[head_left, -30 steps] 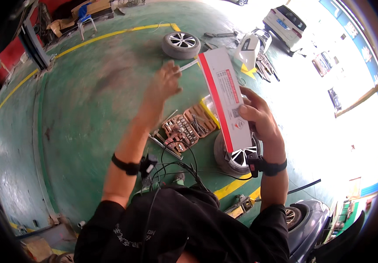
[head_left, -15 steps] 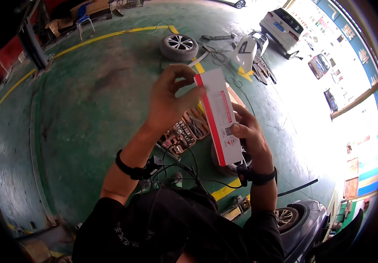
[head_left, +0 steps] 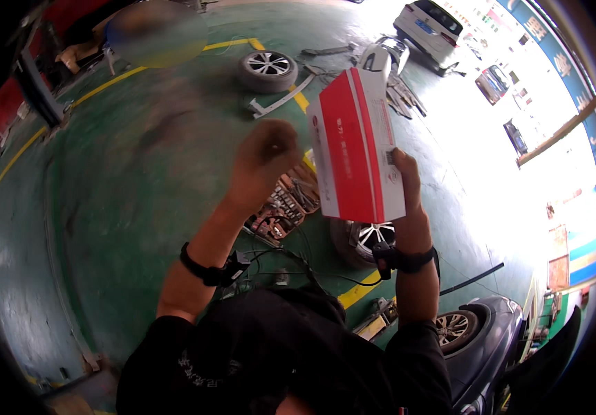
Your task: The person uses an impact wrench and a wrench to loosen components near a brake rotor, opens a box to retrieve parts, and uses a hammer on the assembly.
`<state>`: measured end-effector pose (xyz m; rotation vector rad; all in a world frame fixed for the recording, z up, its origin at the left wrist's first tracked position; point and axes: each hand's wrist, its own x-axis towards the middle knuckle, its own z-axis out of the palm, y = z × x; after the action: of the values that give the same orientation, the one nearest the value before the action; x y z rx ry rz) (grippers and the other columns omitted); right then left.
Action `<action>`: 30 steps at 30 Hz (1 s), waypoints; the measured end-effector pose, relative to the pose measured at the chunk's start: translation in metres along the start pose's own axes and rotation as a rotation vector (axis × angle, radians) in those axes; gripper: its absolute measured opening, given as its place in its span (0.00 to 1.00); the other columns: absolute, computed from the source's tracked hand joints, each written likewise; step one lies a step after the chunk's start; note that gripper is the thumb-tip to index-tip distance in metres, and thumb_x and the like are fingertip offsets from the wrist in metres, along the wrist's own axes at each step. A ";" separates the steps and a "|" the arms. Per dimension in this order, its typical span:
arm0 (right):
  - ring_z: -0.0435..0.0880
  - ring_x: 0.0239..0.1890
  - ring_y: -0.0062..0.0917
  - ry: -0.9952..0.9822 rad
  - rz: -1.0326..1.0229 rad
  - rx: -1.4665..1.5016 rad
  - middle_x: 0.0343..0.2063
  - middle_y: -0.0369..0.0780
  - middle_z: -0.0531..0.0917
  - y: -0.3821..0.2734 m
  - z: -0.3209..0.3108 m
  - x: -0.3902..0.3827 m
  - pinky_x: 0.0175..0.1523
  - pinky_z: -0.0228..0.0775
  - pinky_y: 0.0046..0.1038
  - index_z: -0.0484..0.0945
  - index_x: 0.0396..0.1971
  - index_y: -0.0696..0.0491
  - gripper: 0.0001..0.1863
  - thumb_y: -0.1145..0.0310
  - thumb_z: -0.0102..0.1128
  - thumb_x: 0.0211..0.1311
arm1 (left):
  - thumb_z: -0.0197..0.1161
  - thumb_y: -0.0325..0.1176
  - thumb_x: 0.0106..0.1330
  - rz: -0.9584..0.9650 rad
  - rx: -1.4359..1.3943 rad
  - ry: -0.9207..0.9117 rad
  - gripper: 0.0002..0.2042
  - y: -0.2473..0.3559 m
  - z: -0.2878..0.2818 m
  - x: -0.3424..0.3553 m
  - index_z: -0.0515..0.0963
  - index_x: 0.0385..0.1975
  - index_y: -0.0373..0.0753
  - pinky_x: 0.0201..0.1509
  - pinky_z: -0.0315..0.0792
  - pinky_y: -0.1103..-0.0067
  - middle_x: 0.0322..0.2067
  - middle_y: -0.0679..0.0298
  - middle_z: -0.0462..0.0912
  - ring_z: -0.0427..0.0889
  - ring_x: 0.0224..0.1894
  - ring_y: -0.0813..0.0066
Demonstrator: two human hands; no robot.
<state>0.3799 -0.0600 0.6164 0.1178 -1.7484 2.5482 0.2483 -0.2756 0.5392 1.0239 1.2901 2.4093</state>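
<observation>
A red and white cardboard box (head_left: 353, 149) is held up in front of me, its broad red face turned toward me and its narrow white side on the right. My right hand (head_left: 408, 176) grips that side, thumb on the white panel; its other fingers are hidden behind the box. Left of the box, a small gap away, my left hand (head_left: 267, 162) is raised with fingers curled in toward the thumb. It is slightly smeared, and I see nothing in it. Below, on the floor, lies an open tool case (head_left: 287, 207) with sockets and tools, partly covered by the box.
A wheel (head_left: 364, 238) lies under the box; another wheel (head_left: 268, 71) lies farther off beside removed car parts (head_left: 381, 59). A floor jack (head_left: 377, 318) and a grey car (head_left: 478, 346) are at lower right. Cables (head_left: 305, 266) hang at my waist. A white car (head_left: 431, 31) stands far off.
The box has turned from its narrow white side to its broad red face and moved slightly up. My left hand has come off its edge. My right hand keeps its grip.
</observation>
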 end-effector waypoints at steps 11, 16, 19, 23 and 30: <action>0.83 0.42 0.27 0.270 0.006 -0.411 0.44 0.49 0.81 0.003 0.004 0.002 0.46 0.75 0.25 0.67 0.59 0.67 0.43 0.46 0.64 0.55 | 0.68 0.56 0.61 -0.363 -0.021 -0.183 0.53 0.005 0.043 -0.012 0.37 0.73 0.36 0.68 0.65 0.62 0.69 0.47 0.58 0.63 0.70 0.55; 0.82 0.41 0.27 0.260 0.022 -0.487 0.43 0.49 0.81 -0.003 0.014 0.001 0.46 0.74 0.25 0.65 0.60 0.68 0.46 0.47 0.69 0.51 | 0.65 0.54 0.64 -0.388 -0.136 -0.213 0.51 -0.009 0.035 -0.009 0.37 0.73 0.36 0.67 0.66 0.60 0.68 0.49 0.60 0.65 0.68 0.58; 0.83 0.41 0.28 0.279 0.068 -0.490 0.43 0.50 0.82 -0.004 0.016 0.000 0.47 0.74 0.26 0.62 0.61 0.69 0.48 0.47 0.69 0.51 | 0.65 0.54 0.65 -0.377 -0.179 -0.173 0.49 -0.013 0.030 -0.001 0.38 0.73 0.37 0.65 0.68 0.61 0.67 0.51 0.63 0.67 0.67 0.61; 0.83 0.43 0.30 0.270 0.092 -0.540 0.44 0.51 0.82 -0.006 0.028 -0.001 0.49 0.74 0.27 0.59 0.62 0.70 0.50 0.48 0.70 0.50 | 0.65 0.47 0.65 -0.365 -0.274 -0.110 0.48 -0.005 0.021 0.014 0.37 0.73 0.34 0.64 0.66 0.68 0.67 0.50 0.62 0.67 0.66 0.63; 0.83 0.46 0.33 0.250 0.097 -0.516 0.48 0.55 0.80 -0.003 0.028 0.000 0.52 0.74 0.29 0.58 0.62 0.70 0.51 0.48 0.71 0.49 | 0.64 0.42 0.66 -0.387 -0.317 -0.111 0.47 0.013 0.026 0.016 0.36 0.72 0.32 0.64 0.64 0.70 0.66 0.51 0.63 0.66 0.65 0.65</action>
<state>0.3813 -0.0851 0.6293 -0.2980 -2.2649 1.9674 0.2559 -0.2584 0.5665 0.7294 0.9277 2.1365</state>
